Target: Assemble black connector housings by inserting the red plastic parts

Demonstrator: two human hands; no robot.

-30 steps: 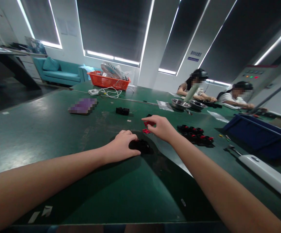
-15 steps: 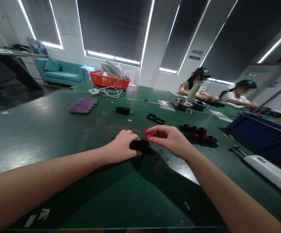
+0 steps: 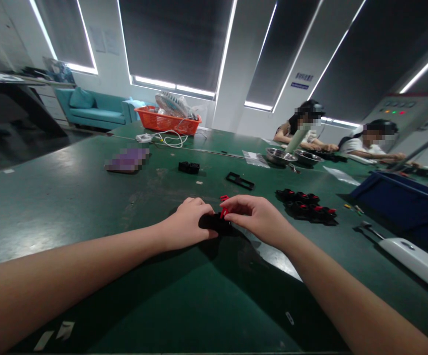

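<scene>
Low over the green table, my left hand [image 3: 190,224] is closed around a black plastic part [image 3: 214,223], gripping it from the left. My right hand [image 3: 256,214] pinches a small red plastic piece [image 3: 224,212] between thumb and fingertips at the top of the black part. Whether the red piece is seated in the black part I cannot tell, as fingers cover the spot. Another small red piece [image 3: 224,197] shows just behind my right fingertips. Beyond the hands lie a flat black frame [image 3: 239,181] and a black block [image 3: 189,167].
Several black parts with red pieces [image 3: 308,207] lie to the right, near a blue bin [image 3: 406,202] and a white electric screwdriver-like tool [image 3: 413,256]. Farther back are metal bowls [image 3: 280,157], an orange basket [image 3: 167,121] and a purple pixelated object [image 3: 127,160]. Two people sit at the far right.
My right fingers have come slightly lower and closer to the black part with the red piece. My left hand keeps its hold. The view has shifted a little.
</scene>
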